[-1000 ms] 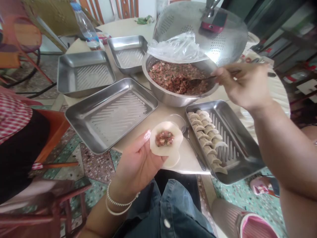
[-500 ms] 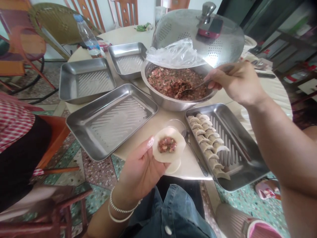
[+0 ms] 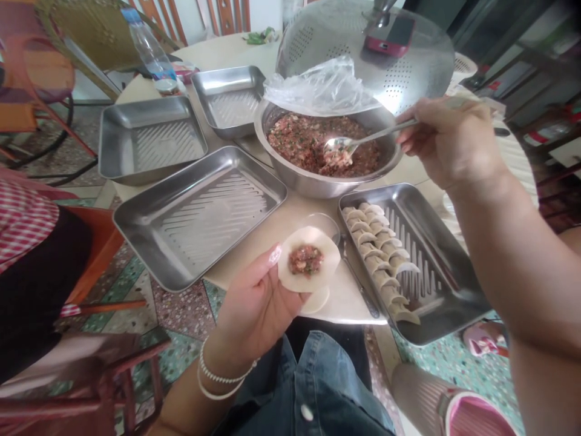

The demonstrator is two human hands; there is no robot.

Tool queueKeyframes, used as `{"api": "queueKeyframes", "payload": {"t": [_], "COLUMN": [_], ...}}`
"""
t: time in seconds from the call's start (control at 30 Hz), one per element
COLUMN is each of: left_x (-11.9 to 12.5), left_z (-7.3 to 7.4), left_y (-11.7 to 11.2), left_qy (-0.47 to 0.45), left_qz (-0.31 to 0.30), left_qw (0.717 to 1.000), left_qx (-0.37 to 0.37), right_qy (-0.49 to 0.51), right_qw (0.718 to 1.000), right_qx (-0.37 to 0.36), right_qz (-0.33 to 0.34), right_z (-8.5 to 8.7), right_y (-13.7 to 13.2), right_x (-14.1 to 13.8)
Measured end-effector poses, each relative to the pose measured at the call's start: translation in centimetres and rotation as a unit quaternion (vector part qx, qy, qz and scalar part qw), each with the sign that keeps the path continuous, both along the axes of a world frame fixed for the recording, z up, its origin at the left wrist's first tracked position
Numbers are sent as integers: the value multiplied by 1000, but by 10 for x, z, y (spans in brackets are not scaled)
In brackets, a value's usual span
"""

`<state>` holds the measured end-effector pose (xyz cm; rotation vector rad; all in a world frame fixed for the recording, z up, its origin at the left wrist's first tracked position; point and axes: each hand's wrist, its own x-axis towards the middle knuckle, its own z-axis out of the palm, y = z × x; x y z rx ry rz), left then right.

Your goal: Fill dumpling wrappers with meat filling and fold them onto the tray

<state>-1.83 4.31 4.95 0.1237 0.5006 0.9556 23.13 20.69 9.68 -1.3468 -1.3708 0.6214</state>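
On my left hand (image 3: 263, 297) lies a round dumpling wrapper (image 3: 290, 281), its edge held between thumb and fingers. A mound of meat filling (image 3: 305, 260) sits in its middle. My right hand (image 3: 454, 136) grips a metal spoon (image 3: 379, 132) by the handle, above the steel bowl (image 3: 313, 186). The spoon's tip is at the minced meat (image 3: 297, 136) in the bowl, with some meat on it. To the right, a metal tray (image 3: 458, 290) holds rows of folded dumplings (image 3: 379, 254). Another utensil (image 3: 361, 290) lies beside this tray.
Three more metal trays, a near one (image 3: 213, 212), a left one (image 3: 152, 136) and a far one (image 3: 231, 100), stand left of the bowl. Crumpled clear plastic (image 3: 320, 88) and a large perforated lid (image 3: 313, 36) rise behind it. A plastic bottle (image 3: 152, 57) stands at far left.
My right hand has turned and raised the spoon, lifting its bowl end out of the meat with some filling on it. My left hand still holds the filled wrapper in nearly the same place.
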Motion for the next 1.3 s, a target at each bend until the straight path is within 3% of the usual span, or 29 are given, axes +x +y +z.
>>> {"api": "queueKeyframes", "payload": {"t": [0.07, 0.17, 0.3, 0.53, 0.77, 0.87, 1.03, 1.23, 1.3], "left_x": [0, 0, 0, 0, 0, 0, 0, 1, 0], "left_z": [0, -1, -2, -2, -1, -2, -2, -1, -2], "left_y": [0, 0, -2, -1, -1, -1, -1, -1, -1], "left_qy": [-5, -6, -1, 4, -3, -6, -5, 3, 5], "left_qz": [-2, -7, -12, -1, -4, -9, -5, -2, -5], "left_qw": [1000, 1000, 1000, 1000, 1000, 999, 1000, 1000, 1000], "left_qx": [9, 16, 13, 13, 18, 31, 30, 11, 1], "right_qy": [3, -70, -161, -306, -320, -336, -358, -495, -510], "right_qw": [999, 994, 983, 944, 940, 932, 922, 859, 852], "right_qx": [31, 79, 85, 110, 113, 138, 145, 132, 115], "right_qz": [-7, 10, 31, 51, 41, 8, 26, 17, 31], "right_z": [-3, -10, -14, 12, 23, 27, 29, 22, 22], "right_y": [2, 4, 3, -20, -30, -29, -31, -33, -31], "right_x": [4, 13, 28, 42, 54, 50, 29, -2, -12]}}
